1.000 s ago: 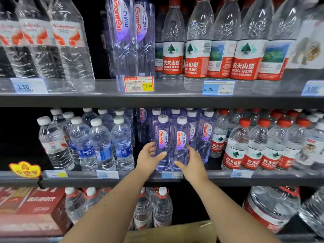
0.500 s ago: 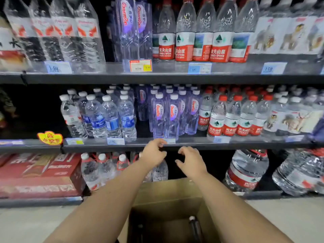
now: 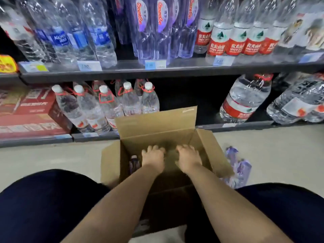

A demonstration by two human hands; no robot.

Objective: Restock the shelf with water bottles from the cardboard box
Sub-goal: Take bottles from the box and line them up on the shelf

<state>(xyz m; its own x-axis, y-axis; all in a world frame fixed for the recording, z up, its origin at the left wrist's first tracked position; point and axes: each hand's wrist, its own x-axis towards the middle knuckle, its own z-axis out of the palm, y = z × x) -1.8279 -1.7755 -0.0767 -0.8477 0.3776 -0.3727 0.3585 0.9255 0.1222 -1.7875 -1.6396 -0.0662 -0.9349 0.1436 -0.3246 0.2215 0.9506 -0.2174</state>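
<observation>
Below the dark metal shelf (image 3: 175, 71), the open brown cardboard box (image 3: 157, 123) sits close, probably for short reaches.
Inside it, left hand (image 3: 153, 159) and right hand (image 3: 188, 158) curl fingers downward, tips hidden, grip unclear; beside the left hand a purple-tinted plastic water bottle (image 3: 134, 164) seems upright, cap upward.

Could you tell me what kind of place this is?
Most likely a shop's drinks aisle: rows of water bottles fill the shelves, price tags sit along the shelf edge, and an open cardboard box stands on the floor.
</observation>
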